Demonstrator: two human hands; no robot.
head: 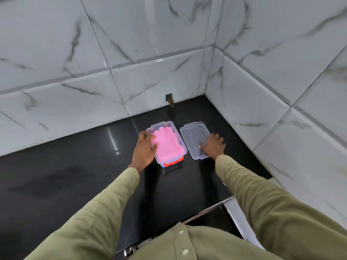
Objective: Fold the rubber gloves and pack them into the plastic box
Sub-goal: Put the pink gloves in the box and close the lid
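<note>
The left hand (pixel 144 149) rests on the left rim of the box (pixel 178 141), its thumb and fingertips lying on the pink gloves (pixel 167 145) just to its right; the fingers look relaxed, not curled round anything. The gloves lie folded inside the box, filling it, glove fingers toward the wall. Right of the box, apart from it, the lid (pixel 193 136) lies flat on the black counter (pixel 75 175). The right hand (pixel 214 146) presses on the lid's right near part, fingers spread and bent.
</note>
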